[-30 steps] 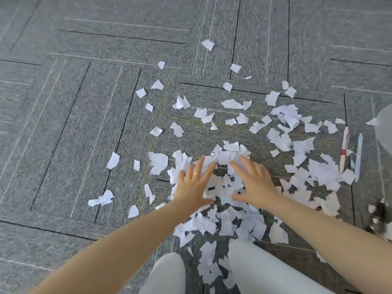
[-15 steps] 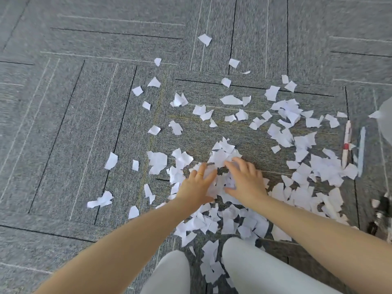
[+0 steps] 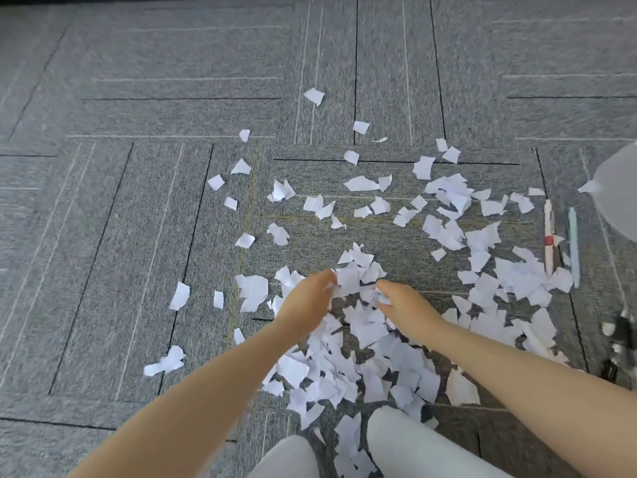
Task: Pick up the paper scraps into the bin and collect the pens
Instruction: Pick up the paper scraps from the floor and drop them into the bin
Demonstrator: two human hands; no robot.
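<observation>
Many white paper scraps [image 3: 365,350] lie scattered over the grey carpet, thickest in front of my knees. My left hand [image 3: 306,301] and my right hand [image 3: 403,305] face each other with curled fingers, pressing a small heap of scraps [image 3: 355,281] between them. Their fingertips are partly buried in the paper. At the right, a white pen with a red band [image 3: 548,239] and a pale blue pen [image 3: 573,246] lie side by side, their lower ends touching more scraps.
A translucent grey bin liner [image 3: 620,198] shows at the right edge. A dark blurred object [image 3: 620,343] sits low at the right. My pale trouser knees [image 3: 406,446] are at the bottom. Single scraps [image 3: 313,96] lie farther out on the carpet.
Both hands went from lying flat on the scraps to curling inward and drawing together, bunching paper between them. The view shifted slightly.
</observation>
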